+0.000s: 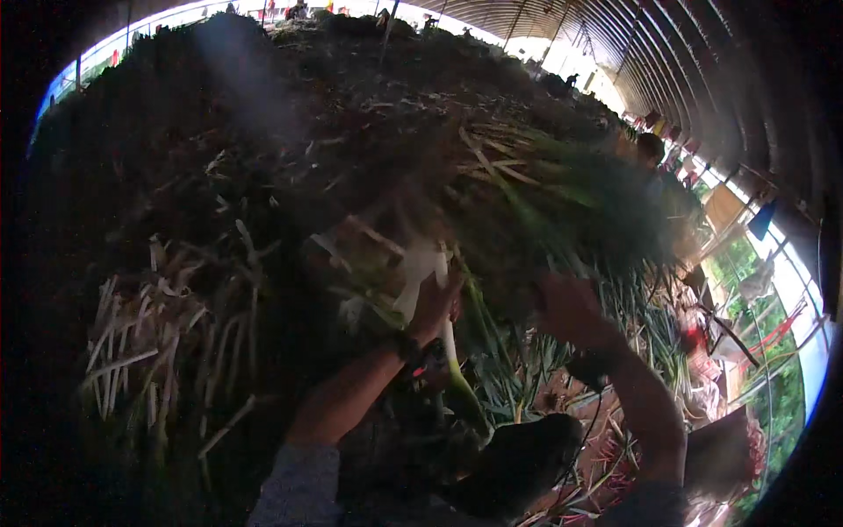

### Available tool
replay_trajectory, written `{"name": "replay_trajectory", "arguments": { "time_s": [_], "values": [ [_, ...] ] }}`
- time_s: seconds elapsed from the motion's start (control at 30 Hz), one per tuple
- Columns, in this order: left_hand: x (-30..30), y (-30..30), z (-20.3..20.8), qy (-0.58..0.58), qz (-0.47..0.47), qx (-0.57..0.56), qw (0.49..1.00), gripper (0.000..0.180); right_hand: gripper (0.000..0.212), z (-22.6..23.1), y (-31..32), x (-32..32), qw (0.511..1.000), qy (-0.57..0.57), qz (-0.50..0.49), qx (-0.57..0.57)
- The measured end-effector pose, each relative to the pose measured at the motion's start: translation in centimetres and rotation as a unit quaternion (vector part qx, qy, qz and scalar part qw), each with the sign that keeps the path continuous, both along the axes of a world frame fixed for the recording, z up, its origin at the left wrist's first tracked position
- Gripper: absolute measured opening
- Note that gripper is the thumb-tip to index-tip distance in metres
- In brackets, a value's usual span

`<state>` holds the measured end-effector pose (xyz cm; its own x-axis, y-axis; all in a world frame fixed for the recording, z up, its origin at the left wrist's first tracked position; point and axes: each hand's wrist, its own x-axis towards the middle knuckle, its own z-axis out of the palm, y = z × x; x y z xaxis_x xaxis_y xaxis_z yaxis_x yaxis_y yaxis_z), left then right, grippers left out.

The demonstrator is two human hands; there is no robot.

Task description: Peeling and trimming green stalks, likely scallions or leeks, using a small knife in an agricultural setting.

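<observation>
My left hand (435,307) is closed around a long green onion (451,342). The white stem shows above and below my fingers, and its green part runs down toward my lap. Pale peeled layers (413,285) hang beside that hand, a little to its left. My right hand (569,307) is farther right, over a mass of green onion leaves (580,198). It is dark and smeared, so its fingers cannot be made out. Both wrists wear something dark.
Cut stalks and dry leaves (145,351) lie heaped at the left. A large dark heap of plants (176,97) rises ahead. At the right are reddish netting (702,373) and a blue plastic-like sheet (761,220) by the open side of an arched shelter (694,79). Another person (650,149) is beyond the leaves.
</observation>
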<state>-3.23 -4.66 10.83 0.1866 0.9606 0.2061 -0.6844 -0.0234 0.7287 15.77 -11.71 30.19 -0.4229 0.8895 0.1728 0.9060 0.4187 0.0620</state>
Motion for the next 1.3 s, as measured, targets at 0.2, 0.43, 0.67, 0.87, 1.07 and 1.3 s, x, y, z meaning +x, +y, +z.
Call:
{"name": "replay_trajectory", "arguments": {
  "time_s": [0.2, 0.43, 0.67, 0.87, 1.07, 1.3],
  "values": [
    [3.2, 0.6, -0.4, 0.113, 0.131, -0.03, 0.984, 0.027, 0.029, -3.2, 0.4, 4.3, 0.999, -0.016, -0.048, -0.017],
    [2.9, 2.8, -5.4, 0.012, 0.131, 0.102, 0.986, 0.034, 0.027, -5.7, -0.8, 3.6, 1.0, 0.017, 0.014, -0.001],
    [-2.2, 8.0, -3.1, 0.092, 0.293, 0.211, 0.928, 0.031, 0.034, -13.7, 1.5, 6.1, 0.997, 0.07, -0.01, -0.032],
    [-5.9, 7.2, 1.6, 0.212, 0.168, -0.082, 0.959, 0.042, 0.039, -16.3, 0.7, 3.2, 0.987, 0.059, -0.045, -0.145],
    [-8.6, 12.0, 0.5, 0.477, 0.359, 0.072, 0.798, 0.038, 0.043, -20.9, 1.2, 2.4, 0.929, 0.262, -0.078, -0.251],
    [-4.6, 11.4, -5.5, 0.324, 0.338, -0.024, 0.883, 0.044, 0.039, -26.2, 0.5, 6.5, 0.91, 0.312, -0.077, -0.263]
  ]
}}
